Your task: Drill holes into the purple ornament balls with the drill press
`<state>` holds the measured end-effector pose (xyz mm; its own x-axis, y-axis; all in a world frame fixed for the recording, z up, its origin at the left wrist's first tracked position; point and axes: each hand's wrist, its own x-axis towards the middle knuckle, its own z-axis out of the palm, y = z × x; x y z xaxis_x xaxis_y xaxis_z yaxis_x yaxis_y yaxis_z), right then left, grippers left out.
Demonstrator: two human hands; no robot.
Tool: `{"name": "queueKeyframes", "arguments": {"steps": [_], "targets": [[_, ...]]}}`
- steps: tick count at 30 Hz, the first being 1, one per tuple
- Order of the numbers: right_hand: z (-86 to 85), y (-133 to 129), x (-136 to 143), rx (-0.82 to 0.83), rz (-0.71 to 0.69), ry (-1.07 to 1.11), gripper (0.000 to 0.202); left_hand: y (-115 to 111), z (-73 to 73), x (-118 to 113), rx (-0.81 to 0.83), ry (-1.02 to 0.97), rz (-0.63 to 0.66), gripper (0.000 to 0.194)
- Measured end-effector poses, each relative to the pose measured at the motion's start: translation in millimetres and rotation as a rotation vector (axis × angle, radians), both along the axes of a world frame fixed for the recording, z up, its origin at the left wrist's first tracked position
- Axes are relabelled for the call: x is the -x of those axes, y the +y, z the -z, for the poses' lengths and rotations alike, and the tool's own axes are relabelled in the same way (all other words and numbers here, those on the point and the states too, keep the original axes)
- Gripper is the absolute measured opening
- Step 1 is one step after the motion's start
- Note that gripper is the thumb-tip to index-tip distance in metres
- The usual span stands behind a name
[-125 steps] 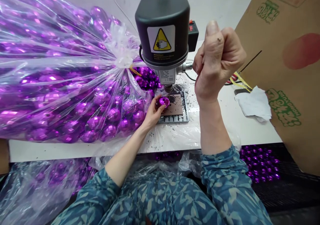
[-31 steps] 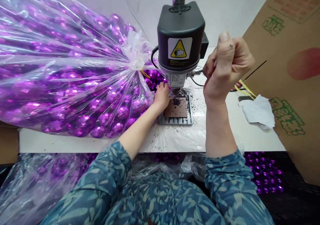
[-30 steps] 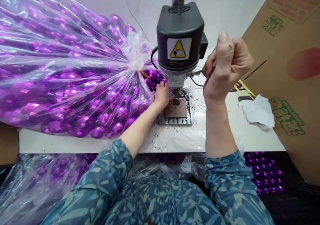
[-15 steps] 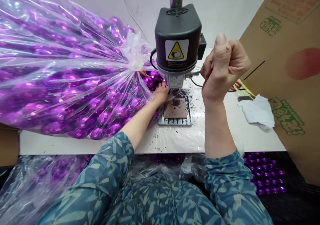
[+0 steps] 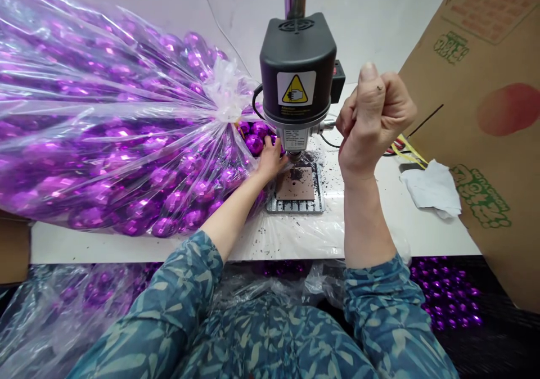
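In the head view a small black drill press (image 5: 295, 58) with a yellow hand-warning sticker stands on the white table. My right hand (image 5: 375, 117) is closed in a fist at the end of its feed lever (image 5: 327, 126), on the right side. The grip itself is hidden inside my fingers. My left hand (image 5: 270, 159) reaches behind the left of the drill head, fingers apart, by loose shiny purple faceted balls (image 5: 254, 144). Part of that hand's far side is covered by the machine. Beneath the chuck, a brown board (image 5: 295, 185) with a small hole lies on the metal base (image 5: 295, 206), strewn with dark shavings.
A large clear plastic bag (image 5: 126, 143) of purple balls, gathered at its neck, fills the left of the table. On the right lie a white cloth (image 5: 434, 188) and yellow ties (image 5: 409, 151), beside a tall cardboard box (image 5: 498, 159). More purple balls (image 5: 447, 294) sit below the table edge.
My left hand's fingers have spread a little among the purple balls, more of which now show. My right hand stays on the lever. The view has shifted slightly.
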<state>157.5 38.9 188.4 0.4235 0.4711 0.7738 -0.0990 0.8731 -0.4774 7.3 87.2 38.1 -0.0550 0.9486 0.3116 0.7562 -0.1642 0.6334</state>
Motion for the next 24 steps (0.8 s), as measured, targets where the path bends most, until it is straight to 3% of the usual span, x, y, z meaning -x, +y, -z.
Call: {"name": "queueKeyframes", "arguments": {"steps": [3, 8, 11, 14, 18, 24], "targets": [[0.5, 0, 1, 0.009, 0.008, 0.005, 0.06, -9, -12.0, -1, 0.074, -0.171, -0.053, 0.03], [0.1, -2, 1, -0.005, -0.006, 0.021, 0.059, -25, -28.3, 2, 0.205, -0.78, -0.073, 0.019], [-0.5, -4, 0, -0.011, -0.011, 0.018, 0.06, -44, -34.7, 4, 0.248, -0.832, -0.075, 0.026], [0.2, -3, -1, -0.015, -0.016, 0.012, 0.059, -71, -38.6, 3, 0.284, -0.856, 0.013, 0.028], [1.7, -2, -1, -0.042, -0.028, 0.033, 0.058, -105, -35.7, -4, 0.408, -1.077, 0.133, 0.027], [1.6, -4, 0, -0.031, -0.057, 0.041, 0.059, -118, -14.1, -13, 0.402, -1.384, 0.083, 0.029]]}}
